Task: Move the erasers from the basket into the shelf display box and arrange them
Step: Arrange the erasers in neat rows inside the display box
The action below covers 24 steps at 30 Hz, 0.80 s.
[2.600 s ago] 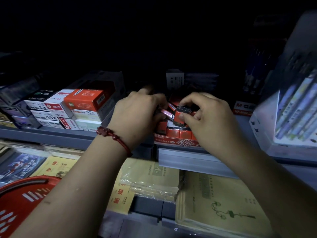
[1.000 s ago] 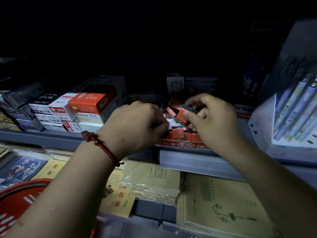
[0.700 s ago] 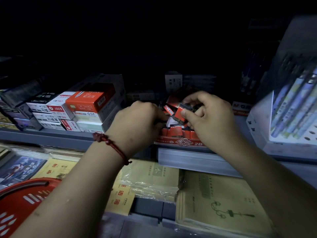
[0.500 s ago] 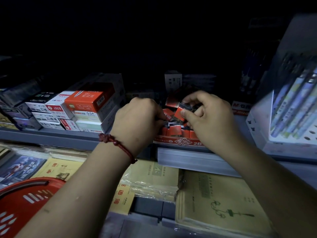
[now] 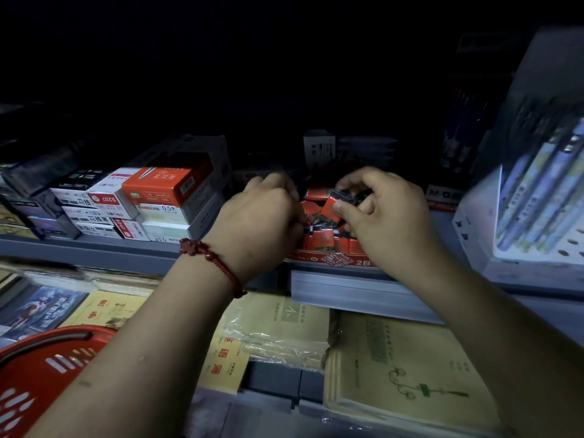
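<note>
Pinching eraser [image 5: 338,201]: right hand [image 5: 390,224] grip | left hand [image 5: 257,224] grip curled, cannot tell around what | display box [image 5: 335,260] rear dark

Single head-worn wide-angle camera. Faced forward and down along both forearms toward shelf [image 5: 94,251]. Sat close: right hand [image 5: 388,226] pinching eraser [image 5: 339,200] fell just right of frame centre, left hand [image 5: 262,222] just left of grip. Display box [image 5: 331,259] directly under grip. Basket [image 5: 47,358] cropped at corner, well below-left of grip. Area above grip dark.
</note>
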{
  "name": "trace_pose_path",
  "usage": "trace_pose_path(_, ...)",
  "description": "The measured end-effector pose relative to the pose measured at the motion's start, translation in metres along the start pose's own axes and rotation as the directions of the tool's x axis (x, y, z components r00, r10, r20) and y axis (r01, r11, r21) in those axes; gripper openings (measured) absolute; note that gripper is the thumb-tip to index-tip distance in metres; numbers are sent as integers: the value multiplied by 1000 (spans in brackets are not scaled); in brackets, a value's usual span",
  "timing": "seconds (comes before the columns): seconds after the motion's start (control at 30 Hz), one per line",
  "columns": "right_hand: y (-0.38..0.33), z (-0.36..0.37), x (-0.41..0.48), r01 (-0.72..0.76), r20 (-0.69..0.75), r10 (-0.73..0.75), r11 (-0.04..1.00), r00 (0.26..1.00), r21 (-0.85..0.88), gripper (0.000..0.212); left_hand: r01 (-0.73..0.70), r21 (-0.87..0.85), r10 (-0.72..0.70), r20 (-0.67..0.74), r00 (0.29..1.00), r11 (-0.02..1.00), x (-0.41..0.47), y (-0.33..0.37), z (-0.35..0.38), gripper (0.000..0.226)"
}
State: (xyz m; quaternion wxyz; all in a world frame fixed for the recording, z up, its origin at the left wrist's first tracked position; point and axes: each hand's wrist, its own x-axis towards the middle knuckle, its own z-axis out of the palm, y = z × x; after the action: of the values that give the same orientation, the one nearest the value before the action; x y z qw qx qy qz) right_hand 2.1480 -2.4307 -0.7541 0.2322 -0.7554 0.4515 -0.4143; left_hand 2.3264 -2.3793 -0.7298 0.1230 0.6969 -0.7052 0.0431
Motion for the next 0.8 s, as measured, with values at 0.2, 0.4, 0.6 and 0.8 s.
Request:
trace_pose_path(0.2, 0, -6, -1, -39, 18, 37, 995, 999, 92, 25, 103, -330, -156, -137, 978, 938, 5, -8, 12, 29)
trace_pose_path(0.4, -2, -6, 0, -35, 28, 33, 996, 999, 82, 26, 143, -235, -159, -52, 986, 962, 15, -12, 14, 60)
trace_pose_path(0.6, -3, -5, -1, -42, 26, 40, 996, 999, 83, 25, 235, -291, -248, -10, 969, 928, 22, -1, 19, 61)
trace_pose_path(0.8, -2, -5, 0, -48, 15, 47, 995, 999, 89, 26, 275, -692, -140, 246, 959, 667, 20, -12, 4, 34)
